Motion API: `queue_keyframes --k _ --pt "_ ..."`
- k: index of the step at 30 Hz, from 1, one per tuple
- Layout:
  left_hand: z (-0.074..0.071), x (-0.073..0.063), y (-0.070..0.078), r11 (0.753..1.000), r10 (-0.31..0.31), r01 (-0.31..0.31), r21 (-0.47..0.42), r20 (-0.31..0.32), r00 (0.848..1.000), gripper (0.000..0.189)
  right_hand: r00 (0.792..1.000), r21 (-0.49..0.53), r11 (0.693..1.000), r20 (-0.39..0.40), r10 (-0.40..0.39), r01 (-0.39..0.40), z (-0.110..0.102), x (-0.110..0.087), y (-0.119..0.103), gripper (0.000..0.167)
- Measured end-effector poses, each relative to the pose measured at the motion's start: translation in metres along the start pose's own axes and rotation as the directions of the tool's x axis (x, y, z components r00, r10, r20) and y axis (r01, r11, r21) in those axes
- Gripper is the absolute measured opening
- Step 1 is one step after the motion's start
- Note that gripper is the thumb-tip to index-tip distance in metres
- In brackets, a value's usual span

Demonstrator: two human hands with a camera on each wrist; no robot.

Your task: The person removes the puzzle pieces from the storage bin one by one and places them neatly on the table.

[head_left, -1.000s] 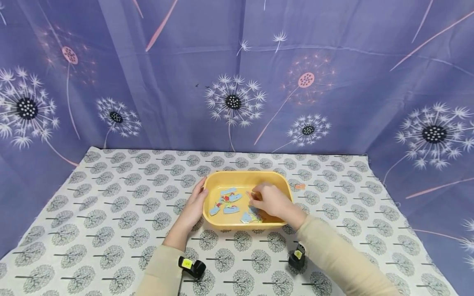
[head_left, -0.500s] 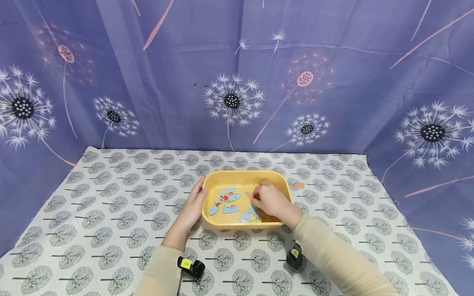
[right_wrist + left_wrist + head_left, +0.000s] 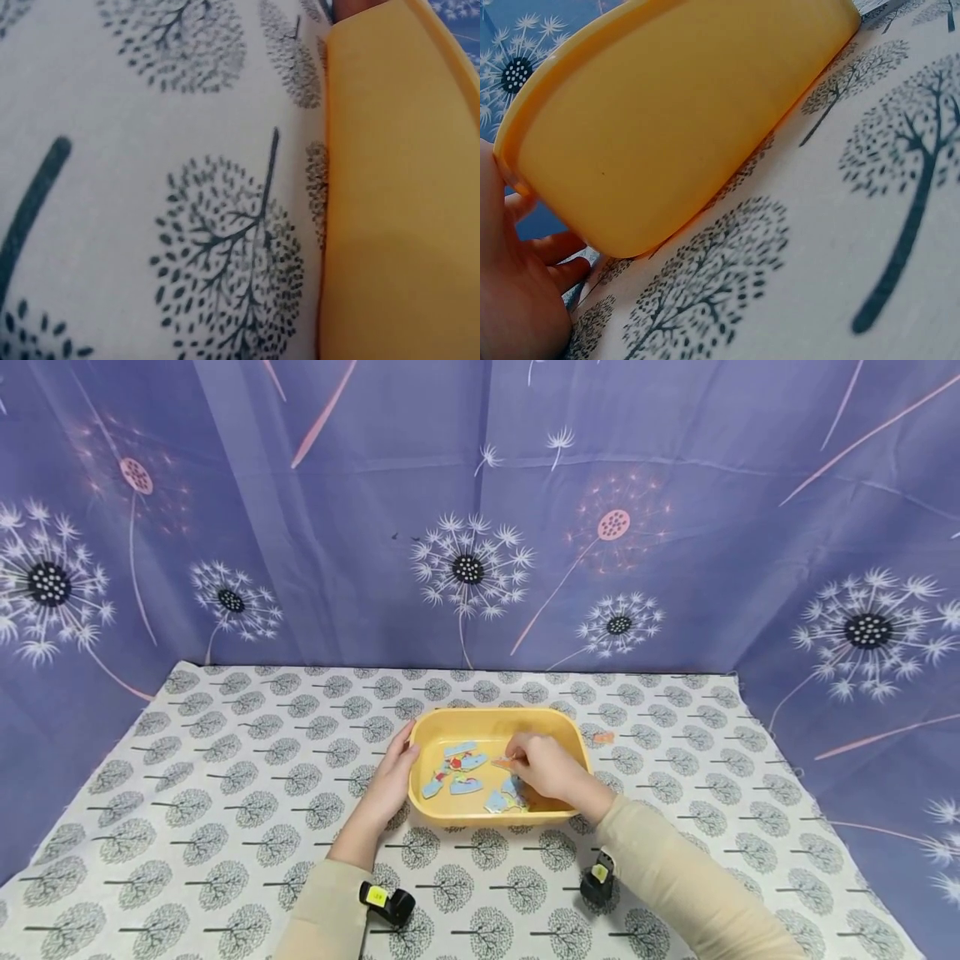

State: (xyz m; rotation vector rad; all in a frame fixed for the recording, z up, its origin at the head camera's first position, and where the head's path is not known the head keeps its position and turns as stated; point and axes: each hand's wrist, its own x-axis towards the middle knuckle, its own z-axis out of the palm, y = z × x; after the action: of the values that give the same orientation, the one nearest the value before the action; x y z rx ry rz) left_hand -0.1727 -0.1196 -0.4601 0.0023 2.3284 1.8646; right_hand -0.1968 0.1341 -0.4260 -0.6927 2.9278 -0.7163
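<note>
A yellow tub [image 3: 487, 817] rests on the table with several flat pieces in it. My left hand [image 3: 392, 777] grips its left end, thumb at the rim and fingers along the outer wall. The left wrist view has this hand [image 3: 525, 285] against the tub's side. Inside the tub, my right hand [image 3: 551, 766] pinches a small flat orange puzzle piece [image 3: 503, 763] between thumb and fingertips. Light-blue puzzle pieces [image 3: 466, 786], some with red and yellow marks, lie to its left. More blue pieces [image 3: 496, 802] lie below, partly hidden by the right hand.
Another orange piece [image 3: 603, 737] lies on the tree-print cloth [image 3: 247, 827], just right of the tub. A purple curtain [image 3: 345, 568] with dandelions hangs behind and at both sides. Black wrist cameras [image 3: 387, 902] sit at both sleeves.
The orange puzzle piece in my right fingertips has tilted and shows more of its face. My left hand keeps its grip; the tub and blue pieces stay about where they were.
</note>
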Motion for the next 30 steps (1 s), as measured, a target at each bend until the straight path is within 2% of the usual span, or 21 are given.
queue_keyframes --k 7,15,25,30 --pt "0.001 -0.002 0.001 1.0 -0.014 0.015 -0.014 0.002 1.0 0.053 0.997 0.23 0.97 0.015 0.07 -0.072 -0.006 -0.002 0.002 0.012" --pt "0.001 -0.002 0.002 1.0 -0.024 0.024 -0.011 -0.001 1.0 0.053 0.983 0.43 0.884 0.067 0.174 -0.185 -0.014 -0.004 -0.002 0.016" --pt "0.001 -0.001 0.001 1.0 -0.022 0.022 0.001 0.002 1.0 0.053 0.985 0.543 0.825 0.025 0.17 -0.156 -0.026 -0.012 0.002 0.022" --pt "0.001 -0.001 0.001 1.0 -0.021 0.021 0.0 0.0 1.0 0.053 0.989 0.616 0.777 0.019 0.146 -0.127 -0.032 -0.017 0.008 0.026"
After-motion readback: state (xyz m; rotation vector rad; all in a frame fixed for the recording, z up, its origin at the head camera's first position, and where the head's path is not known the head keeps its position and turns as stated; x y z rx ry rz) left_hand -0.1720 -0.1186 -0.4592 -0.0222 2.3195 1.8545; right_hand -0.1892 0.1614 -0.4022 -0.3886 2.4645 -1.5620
